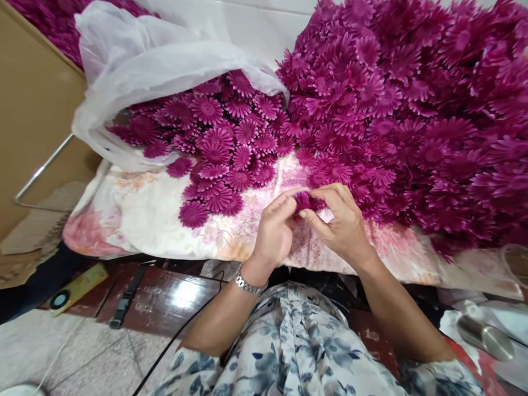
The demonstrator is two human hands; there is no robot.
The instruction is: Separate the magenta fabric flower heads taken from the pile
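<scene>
Both my hands meet over a floral cloth and pinch the same small magenta fabric flower. My left hand, with a metal watch on its wrist, grips the flower from the left with thumb and fingertips. From the right, my right hand closes thumb and forefinger on it. A big heap of the same magenta flowers lies just behind and right of my hands. More flowers spill out of a clear plastic bag at the back left.
A brown cardboard panel and a metal rod stand at the left. On the floor lie a yellow-green tool and a black cable. A shiny metal cylinder rests at the lower right.
</scene>
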